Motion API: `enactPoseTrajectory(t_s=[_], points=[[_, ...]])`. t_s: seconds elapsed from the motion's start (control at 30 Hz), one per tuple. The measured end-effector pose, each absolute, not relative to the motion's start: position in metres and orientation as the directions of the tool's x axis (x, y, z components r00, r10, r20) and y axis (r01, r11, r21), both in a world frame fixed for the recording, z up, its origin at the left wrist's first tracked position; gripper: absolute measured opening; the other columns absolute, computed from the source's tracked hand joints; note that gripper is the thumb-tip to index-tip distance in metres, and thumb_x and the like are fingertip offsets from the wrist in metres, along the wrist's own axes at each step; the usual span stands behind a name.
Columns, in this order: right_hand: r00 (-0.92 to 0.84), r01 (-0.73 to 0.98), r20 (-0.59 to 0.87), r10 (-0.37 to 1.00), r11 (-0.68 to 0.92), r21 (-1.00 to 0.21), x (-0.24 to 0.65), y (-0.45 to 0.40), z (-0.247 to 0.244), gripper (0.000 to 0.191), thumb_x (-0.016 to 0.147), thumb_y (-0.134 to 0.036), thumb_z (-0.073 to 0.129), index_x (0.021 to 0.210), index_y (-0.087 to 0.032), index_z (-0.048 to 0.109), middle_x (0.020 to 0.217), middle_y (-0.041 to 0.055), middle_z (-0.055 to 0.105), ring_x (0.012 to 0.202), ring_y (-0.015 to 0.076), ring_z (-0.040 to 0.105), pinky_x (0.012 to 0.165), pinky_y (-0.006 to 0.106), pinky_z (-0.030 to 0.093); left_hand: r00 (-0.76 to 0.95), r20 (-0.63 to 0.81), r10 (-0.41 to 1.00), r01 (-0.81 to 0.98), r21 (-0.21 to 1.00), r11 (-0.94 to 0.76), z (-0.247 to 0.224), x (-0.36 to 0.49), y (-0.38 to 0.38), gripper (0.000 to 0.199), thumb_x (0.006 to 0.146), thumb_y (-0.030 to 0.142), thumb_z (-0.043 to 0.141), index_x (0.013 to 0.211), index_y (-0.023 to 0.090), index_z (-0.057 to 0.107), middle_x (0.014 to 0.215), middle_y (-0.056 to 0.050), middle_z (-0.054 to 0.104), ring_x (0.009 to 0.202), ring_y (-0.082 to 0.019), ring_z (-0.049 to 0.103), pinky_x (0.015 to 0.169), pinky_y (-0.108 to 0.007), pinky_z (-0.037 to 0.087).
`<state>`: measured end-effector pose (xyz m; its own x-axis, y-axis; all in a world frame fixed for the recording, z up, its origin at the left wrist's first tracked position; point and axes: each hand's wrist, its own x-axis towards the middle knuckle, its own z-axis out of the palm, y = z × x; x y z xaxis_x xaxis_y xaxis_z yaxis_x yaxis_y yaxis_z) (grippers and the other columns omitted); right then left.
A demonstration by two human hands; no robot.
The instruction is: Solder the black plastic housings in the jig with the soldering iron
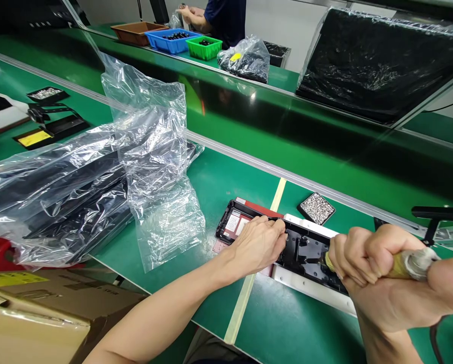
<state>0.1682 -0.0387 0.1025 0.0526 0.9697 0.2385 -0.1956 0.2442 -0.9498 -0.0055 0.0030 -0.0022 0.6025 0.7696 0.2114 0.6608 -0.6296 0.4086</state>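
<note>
A long black plastic housing (300,247) lies in a white fixture (305,288), with a red plate and white labels showing at its left end. My left hand (258,242) is closed over the middle of this housing, fingers curled down onto it; whatever is under the fingertips is hidden. In my right hand (378,268) is a yellowish electric screwdriver (398,265), fist wrapped round its body. The driver's tip points down into the right part of the housing, mostly covered by the hand. Behind the fixture sits a small tray of screws (317,208).
Clear plastic bags (161,202) with long black parts cover the left of the green bench. A cardboard box (40,313) stands at lower left. Beyond a metal rail are blue (171,43) and green (204,49) bins and another person's arm (196,20). A black bracket (434,215) stands at right.
</note>
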Motion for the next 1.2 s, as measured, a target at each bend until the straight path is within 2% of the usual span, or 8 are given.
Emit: enactPoseTrajectory(t_s=[1.2], points=[[0.063, -0.229, 0.235, 0.970, 0.244, -0.942, 0.1639, -0.0374, 0.1022, 0.064, 0.089, -0.078, 0.057, 0.057, -0.022, 0.052, 0.044, -0.0039, 0.034, 0.037, 0.0098, 0.032, 0.035, 0.027, 0.029, 0.610, 0.197, 0.768, 0.661, 0.408, -0.630, -0.0005, -0.0052, 0.0029, 0.020, 0.107, 0.025, 0.043, 0.090, 0.021, 0.051, 0.074, -0.002, 0.064, 0.070, -0.023, 0.059, 0.068, -0.036, 0.042]])
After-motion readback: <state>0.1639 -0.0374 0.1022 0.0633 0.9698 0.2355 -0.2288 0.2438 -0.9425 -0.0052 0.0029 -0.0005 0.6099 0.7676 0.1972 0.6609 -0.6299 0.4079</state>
